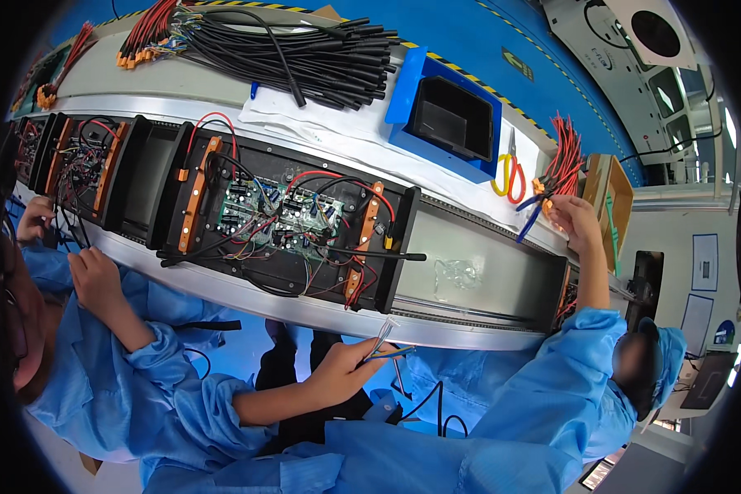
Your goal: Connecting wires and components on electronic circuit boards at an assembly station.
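Left hand (pixel 337 377): bare, fingers closed, with a small spray of slim insulated wires (pixel 380 355), yellow and blue among them, pinched at the fingertips; the wires are held just in front of the smooth aluminium rail (pixel 461 329) of the line. Right hand (pixel 579 221): bare, arm outstretched, fingers bent at the orange connectors of a fanned bundle of red wires (pixel 566 152) at the far right of the bench; whether any are gripped cannot be told. Beside these fingers, pliers with blue-coated handles (pixel 529 217) are seen, and to their left scissors (pixel 510 169) with steel blades and looped handles, one yellow, one red. On the line, a black rectangular housing (pixel 259 177) is set, fitted with a green circuit board (pixel 281 216) densely studded with components, two drilled orange bars (pixel 199 193) and looped red and black leads. To its right, crumpled clear plastic film (pixel 459 274) is laid on a flat grey plate (pixel 490 247). Behind, on wrinkled white sheeting (pixel 337 132), are placed a thick sheaf of matt black cables (pixel 305 62) and a glossy blue bin (pixel 399 103) containing a black tray (pixel 453 115). At left, thin dark cables are handled by a co-worker's hands (pixel 97 281).
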A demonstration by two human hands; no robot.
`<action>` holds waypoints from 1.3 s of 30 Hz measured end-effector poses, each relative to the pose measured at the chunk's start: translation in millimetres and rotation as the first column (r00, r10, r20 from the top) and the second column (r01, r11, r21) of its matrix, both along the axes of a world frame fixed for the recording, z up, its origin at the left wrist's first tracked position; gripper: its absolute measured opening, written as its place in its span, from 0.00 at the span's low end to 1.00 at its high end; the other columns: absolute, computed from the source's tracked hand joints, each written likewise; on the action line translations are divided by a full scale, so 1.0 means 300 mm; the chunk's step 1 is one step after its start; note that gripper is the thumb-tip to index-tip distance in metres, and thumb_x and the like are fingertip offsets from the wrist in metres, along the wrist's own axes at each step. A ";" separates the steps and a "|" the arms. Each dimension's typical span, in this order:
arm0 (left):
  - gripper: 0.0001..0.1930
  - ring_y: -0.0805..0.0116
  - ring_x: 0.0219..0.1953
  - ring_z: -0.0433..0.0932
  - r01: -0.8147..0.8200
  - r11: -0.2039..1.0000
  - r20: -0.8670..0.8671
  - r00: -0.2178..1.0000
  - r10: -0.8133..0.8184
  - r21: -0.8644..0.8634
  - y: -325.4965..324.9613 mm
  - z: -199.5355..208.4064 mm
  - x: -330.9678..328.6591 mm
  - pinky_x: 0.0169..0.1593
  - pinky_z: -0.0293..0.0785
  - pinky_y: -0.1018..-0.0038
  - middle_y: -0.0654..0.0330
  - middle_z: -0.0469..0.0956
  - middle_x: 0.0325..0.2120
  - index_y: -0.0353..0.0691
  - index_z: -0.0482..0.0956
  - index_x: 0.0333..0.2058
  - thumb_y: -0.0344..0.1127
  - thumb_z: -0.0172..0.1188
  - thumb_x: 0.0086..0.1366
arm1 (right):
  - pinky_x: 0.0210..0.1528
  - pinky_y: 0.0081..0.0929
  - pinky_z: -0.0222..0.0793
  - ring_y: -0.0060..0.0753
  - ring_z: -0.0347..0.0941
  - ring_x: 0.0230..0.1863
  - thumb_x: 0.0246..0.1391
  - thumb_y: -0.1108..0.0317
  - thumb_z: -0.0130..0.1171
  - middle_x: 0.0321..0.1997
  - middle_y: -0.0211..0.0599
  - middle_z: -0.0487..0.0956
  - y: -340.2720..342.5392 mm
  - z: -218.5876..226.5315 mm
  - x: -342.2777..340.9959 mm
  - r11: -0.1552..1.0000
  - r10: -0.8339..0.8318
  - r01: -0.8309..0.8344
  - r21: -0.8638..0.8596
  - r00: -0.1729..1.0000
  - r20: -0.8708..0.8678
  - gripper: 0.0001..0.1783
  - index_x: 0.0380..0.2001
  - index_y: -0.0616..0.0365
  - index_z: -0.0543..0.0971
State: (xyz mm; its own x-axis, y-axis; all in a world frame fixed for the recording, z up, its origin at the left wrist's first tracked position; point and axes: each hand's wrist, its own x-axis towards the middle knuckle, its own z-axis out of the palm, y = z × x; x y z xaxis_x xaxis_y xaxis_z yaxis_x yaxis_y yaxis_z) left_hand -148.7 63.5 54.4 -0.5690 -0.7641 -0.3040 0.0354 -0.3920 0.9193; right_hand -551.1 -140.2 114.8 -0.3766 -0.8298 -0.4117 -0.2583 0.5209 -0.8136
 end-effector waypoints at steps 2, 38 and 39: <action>0.10 0.78 0.13 0.54 -0.015 1.000 -0.013 1.000 0.016 0.018 0.007 0.004 0.002 0.19 0.49 0.79 0.67 0.61 0.11 0.40 0.76 0.41 0.29 0.50 0.61 | 0.34 0.15 0.74 0.30 0.75 0.27 0.50 0.77 0.49 0.27 0.43 0.76 0.015 -0.063 -0.011 0.998 0.011 -0.009 -0.056 1.000 0.021 0.11 0.38 0.71 0.73; 0.11 0.80 0.13 0.59 -0.758 0.639 0.121 0.628 0.769 -0.130 -0.129 0.058 0.502 0.17 0.53 0.85 0.60 0.68 0.23 0.35 0.70 0.23 0.20 0.37 0.55 | 0.12 0.12 0.49 0.16 0.53 0.12 0.46 0.65 0.52 0.30 0.36 0.75 0.773 0.095 0.776 0.901 0.433 -0.432 0.026 0.900 -0.045 0.31 0.56 0.64 0.65; 0.10 0.80 0.13 0.59 -0.769 0.628 0.129 0.616 0.777 -0.119 -0.148 0.057 0.537 0.17 0.52 0.85 0.60 0.68 0.22 0.35 0.70 0.23 0.21 0.38 0.55 | 0.15 0.15 0.50 0.18 0.55 0.13 0.43 0.67 0.53 0.27 0.35 0.75 0.753 0.094 0.881 0.794 0.600 -0.605 -0.060 0.796 -0.076 0.31 0.54 0.62 0.68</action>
